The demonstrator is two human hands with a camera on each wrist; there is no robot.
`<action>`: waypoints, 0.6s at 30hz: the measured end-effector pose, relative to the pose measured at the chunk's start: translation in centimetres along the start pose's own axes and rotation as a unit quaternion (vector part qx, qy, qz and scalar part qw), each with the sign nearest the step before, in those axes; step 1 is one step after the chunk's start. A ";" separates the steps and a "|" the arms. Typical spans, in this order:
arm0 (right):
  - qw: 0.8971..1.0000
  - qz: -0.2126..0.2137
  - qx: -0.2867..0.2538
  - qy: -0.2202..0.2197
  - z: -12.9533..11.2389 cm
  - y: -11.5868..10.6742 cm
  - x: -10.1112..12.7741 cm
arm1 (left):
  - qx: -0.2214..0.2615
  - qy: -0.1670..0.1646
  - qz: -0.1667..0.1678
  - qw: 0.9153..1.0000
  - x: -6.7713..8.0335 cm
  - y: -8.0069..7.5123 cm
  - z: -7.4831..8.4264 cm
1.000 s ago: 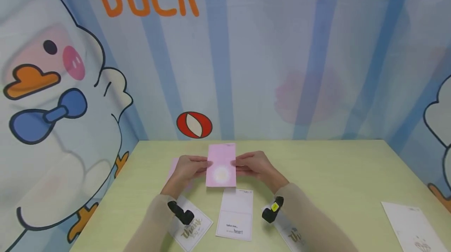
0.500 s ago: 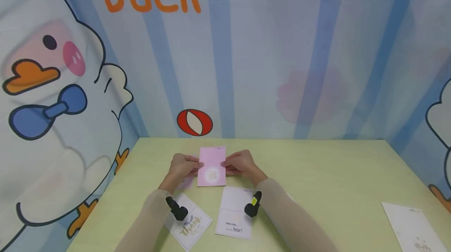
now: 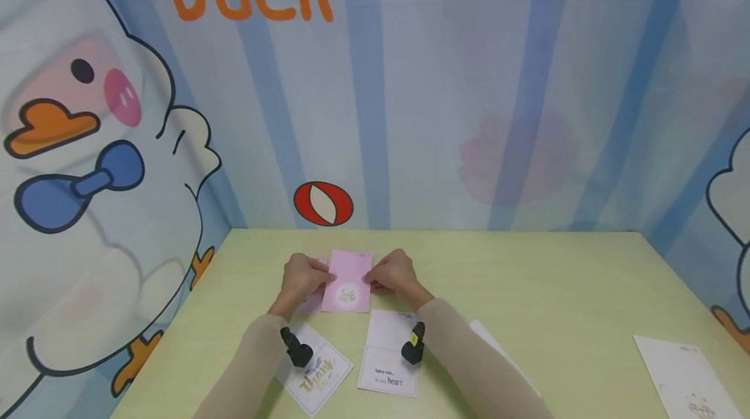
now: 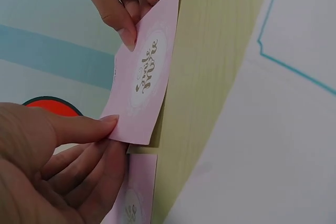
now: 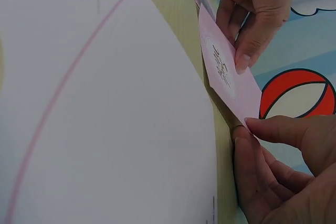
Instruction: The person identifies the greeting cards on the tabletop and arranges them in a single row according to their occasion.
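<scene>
A pink greeting card (image 3: 347, 276) with gold script in a white circle is pinched at both side edges, close over the table. My left hand (image 3: 303, 277) holds its left edge between thumb and fingers; my right hand (image 3: 395, 274) does the same at the right edge. In the left wrist view the pink card (image 4: 142, 77) is tilted, its lower edge just off the tabletop. Another pink card (image 4: 137, 187) lies beside it, mostly hidden under my left hand in the head view.
Nearer to me lie a white "thank you" card (image 3: 316, 377) turned at an angle and a "take me... heart" card (image 3: 388, 357). A white card (image 3: 489, 334) is partly under my right sleeve. Another white card (image 3: 682, 370) lies far right. A printed cloth (image 3: 433, 81) stands behind the table (image 3: 556, 289).
Both hands have carried the pink card left and lowered it toward the table beside the other pink card. Its gold script now shows clearly. The other cards have not moved.
</scene>
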State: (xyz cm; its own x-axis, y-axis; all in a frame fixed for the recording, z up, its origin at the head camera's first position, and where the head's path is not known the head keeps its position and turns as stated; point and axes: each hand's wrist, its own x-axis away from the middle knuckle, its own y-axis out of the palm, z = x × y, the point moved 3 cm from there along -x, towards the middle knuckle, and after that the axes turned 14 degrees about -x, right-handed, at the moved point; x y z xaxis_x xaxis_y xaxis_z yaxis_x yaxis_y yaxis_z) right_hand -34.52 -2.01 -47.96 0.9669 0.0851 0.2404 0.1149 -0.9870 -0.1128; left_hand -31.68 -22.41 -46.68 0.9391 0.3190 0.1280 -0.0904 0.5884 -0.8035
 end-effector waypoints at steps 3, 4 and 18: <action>1.000 0.002 0.025 -0.016 -0.2 0.1 0.2 | -0.027 0.013 0.009 1.000 0.2 -0.1 0.1; 0.999 0.002 0.033 -0.020 -0.3 0.1 0.2 | -0.037 0.017 0.010 0.999 0.3 -0.1 0.2; 0.994 0.010 0.094 -0.057 -0.3 0.4 0.6 | -0.126 0.024 0.016 0.992 0.4 -0.2 0.9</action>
State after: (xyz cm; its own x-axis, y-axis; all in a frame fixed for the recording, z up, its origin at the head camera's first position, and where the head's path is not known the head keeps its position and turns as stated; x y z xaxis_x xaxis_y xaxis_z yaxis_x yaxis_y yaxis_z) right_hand -33.99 -2.45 -47.56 0.9879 0.0907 0.1256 0.1247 -0.9467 -0.2969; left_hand -31.54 -21.71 -45.99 0.9524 0.2949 0.0770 -0.0400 0.3715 -0.9276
